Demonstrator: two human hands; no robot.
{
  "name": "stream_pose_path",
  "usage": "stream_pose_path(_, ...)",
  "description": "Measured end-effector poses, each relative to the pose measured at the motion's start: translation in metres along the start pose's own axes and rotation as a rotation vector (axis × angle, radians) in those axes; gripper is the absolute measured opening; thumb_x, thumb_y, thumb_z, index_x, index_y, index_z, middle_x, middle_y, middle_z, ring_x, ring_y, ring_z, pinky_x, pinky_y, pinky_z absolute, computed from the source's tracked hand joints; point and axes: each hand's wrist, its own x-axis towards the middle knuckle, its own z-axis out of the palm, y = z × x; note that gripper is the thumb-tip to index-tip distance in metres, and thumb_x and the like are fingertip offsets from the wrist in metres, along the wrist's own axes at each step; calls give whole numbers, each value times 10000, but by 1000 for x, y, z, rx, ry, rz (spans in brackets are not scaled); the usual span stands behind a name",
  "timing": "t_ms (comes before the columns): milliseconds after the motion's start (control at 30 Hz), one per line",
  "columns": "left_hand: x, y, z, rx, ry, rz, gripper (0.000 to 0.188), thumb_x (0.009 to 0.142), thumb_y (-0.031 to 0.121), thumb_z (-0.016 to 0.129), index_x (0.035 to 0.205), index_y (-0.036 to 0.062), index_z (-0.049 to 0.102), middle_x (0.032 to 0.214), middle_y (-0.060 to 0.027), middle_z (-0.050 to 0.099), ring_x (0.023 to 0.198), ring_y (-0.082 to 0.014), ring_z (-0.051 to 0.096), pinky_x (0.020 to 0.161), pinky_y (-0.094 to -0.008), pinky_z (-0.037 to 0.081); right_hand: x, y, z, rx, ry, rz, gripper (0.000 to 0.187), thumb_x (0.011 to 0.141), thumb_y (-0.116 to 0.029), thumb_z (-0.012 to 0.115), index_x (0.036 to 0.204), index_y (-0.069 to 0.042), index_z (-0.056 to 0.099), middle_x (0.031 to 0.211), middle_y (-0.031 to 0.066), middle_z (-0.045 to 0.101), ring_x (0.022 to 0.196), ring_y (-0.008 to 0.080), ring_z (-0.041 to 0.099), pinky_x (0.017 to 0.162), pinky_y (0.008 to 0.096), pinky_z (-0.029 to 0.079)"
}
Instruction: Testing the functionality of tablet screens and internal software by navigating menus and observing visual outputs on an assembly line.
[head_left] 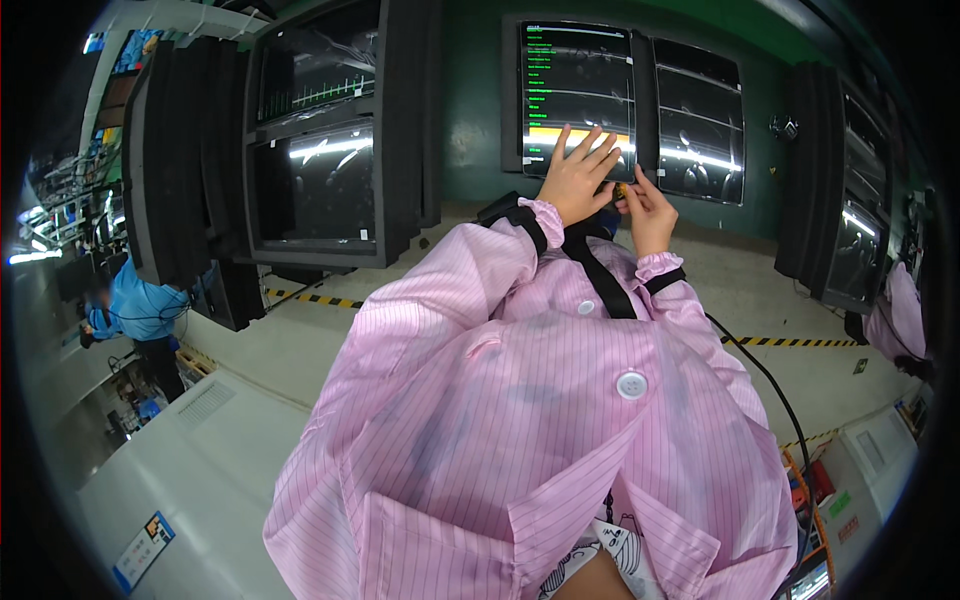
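Observation:
Before me on a green bench [475, 120] lies a tablet [580, 100] with a black screen, lines of green text and a bright yellow-white band low down. My left hand [578, 182] rests over its lower edge, fingers stretched and spread across the screen. At the lower right corner of that tablet my right hand [650, 215] pinches a small yellow-and-black piece [621, 191] between thumb and fingers. What this piece is exactly is too small to tell. To the right lies a second tablet [700, 120], dark and reflecting lights, touched by neither hand.
On the left a black foam tray [385, 150] holds two more dark-screened panels. Stacked black trays [808, 180] stand at the right. A black cable [770, 385] runs down past my right side. A person in blue [145, 305] is far left; a pink sleeve [895, 310] shows far right.

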Motion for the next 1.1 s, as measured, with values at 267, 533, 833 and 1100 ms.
stream_pose_path(267, -1, -1, -4, -17, -64, 18, 578, 765, 255, 650, 1305, 100, 513, 1437, -65, 424, 1375, -275, 313, 1123, -585, 119, -8, -4, 4, 238, -29, 225, 170, 912, -136, 617, 929, 33, 630, 739, 68, 633, 564, 98, 587, 490, 211, 459)
stream_pose_path(533, 0, 3, -25, -67, -99, 30, 565, 770, 124, 574, 1323, 60, 478, 1445, -113, 398, 1399, -302, 260, 1127, -573, 112, -48, -15, -22, 264, -172, 379, 156, 928, -166, 602, 912, -14, 633, 726, 25, 623, 546, 70, 525, 489, 202, 389)
stream_pose_path(833, 0, 54, -96, -1610, -274, -551, 345, 929, 150, 589, 1242, 5, 578, 1016, -48, 667, 884, -100, 608, 786, -226, 484, -72, -114, -35, 386, -330, 221, 133, 949, -155, 558, 926, -34, 607, 790, 14, 621, 625, 48, 487, 572, 193, 372)
stream_pose_path(1100, 10, 58, -135, -1525, -334, -542, 243, 868, 75, 651, 1093, -16, 658, 927, -94, 691, 820, -105, 646, 727, -226, 524, -76, -143, -37, 347, -371, 185, 119, 929, -133, 569, 876, -34, 606, 746, 2, 603, 619, 42, 481, 560, 188, 365)
